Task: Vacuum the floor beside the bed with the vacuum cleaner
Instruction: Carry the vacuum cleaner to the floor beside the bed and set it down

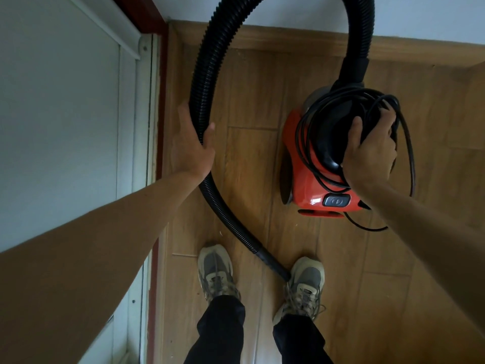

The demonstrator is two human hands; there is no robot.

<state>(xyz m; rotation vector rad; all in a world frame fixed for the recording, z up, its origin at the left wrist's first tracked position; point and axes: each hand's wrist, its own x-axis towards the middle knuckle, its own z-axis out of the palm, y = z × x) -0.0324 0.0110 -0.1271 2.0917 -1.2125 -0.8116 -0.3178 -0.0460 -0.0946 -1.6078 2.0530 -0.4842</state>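
A red canister vacuum cleaner (301, 174) with a black top sits on the wooden floor (249, 158) ahead of me. Its black ribbed hose (202, 82) arcs up from the body, out of the top of the view, and down on the left to a smooth end by my right shoe. My left hand (193, 143) is wrapped around the hose partway down the left side. My right hand (371, 151) grips the black handle on top of the vacuum together with loops of the black power cord (408, 153). No bed is in view.
A white door or panel (60, 114) with a dark red frame (160, 106) runs along the left. A wooden skirting board (288, 39) and white wall lie ahead. My two shoes (215, 271) stand on the floor near the hose end.
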